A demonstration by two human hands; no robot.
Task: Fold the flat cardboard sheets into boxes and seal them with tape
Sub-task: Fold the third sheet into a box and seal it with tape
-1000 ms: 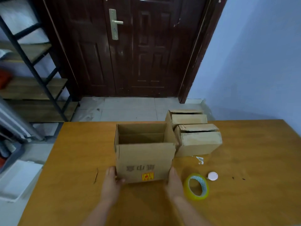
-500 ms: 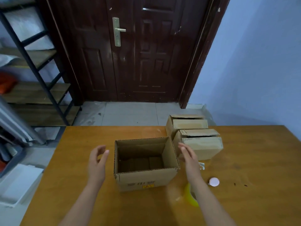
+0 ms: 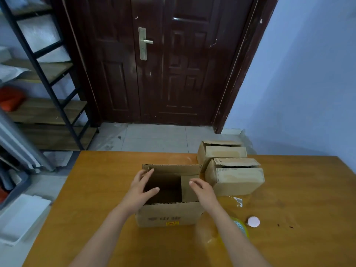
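**Room: door wall, shelving left, blue wall right**

Dark brown panelled double door [image 3: 163, 60] straight ahead, brass lever handle [image 3: 143, 43] on left leaf. Pale blue wall [image 3: 308, 83] to the right. Light grey tiled floor [image 3: 154, 137] before the door. Black metal-framed shelving with wooden boards [image 3: 48, 110] at left, something red [image 3: 9, 98] on one shelf. Orange-brown wooden worktop [image 3: 298, 189] fills the foreground. Light soft, even.
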